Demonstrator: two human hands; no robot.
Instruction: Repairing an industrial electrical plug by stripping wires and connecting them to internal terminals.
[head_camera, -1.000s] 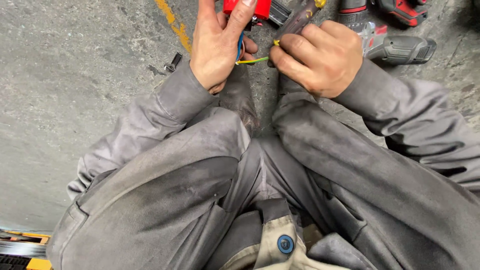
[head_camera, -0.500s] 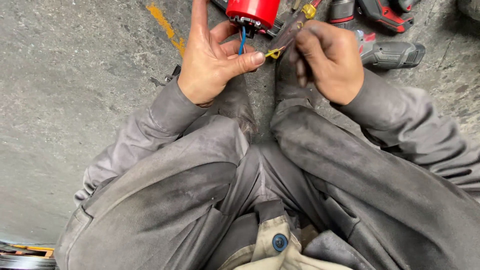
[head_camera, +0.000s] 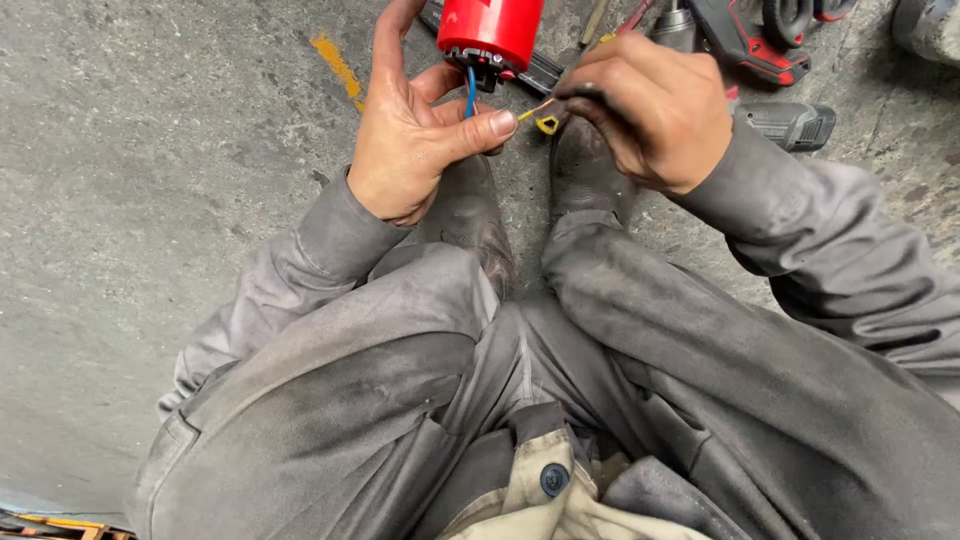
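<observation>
My left hand (head_camera: 415, 135) holds a red cylinder (head_camera: 490, 30) at the top of the view, thumb pressed across below its base. A blue wire (head_camera: 470, 95) hangs from the cylinder's black underside into that hand. My right hand (head_camera: 650, 105) pinches a thin yellow wire with a small yellow terminal (head_camera: 547, 124) at its tip, just right of my left thumb. Both hands hover above my dark boots (head_camera: 585, 170), with my grey trouser legs below.
A red and black power drill (head_camera: 760, 60) lies on the concrete floor (head_camera: 150, 200) behind my right hand, with other tools beside it. A yellow paint mark (head_camera: 335, 65) crosses the floor at upper left.
The view has shifted so my hands sit lower in frame. The red cylinder has come further into view in my left hand, and the yellow terminal is closer to my left thumb.
</observation>
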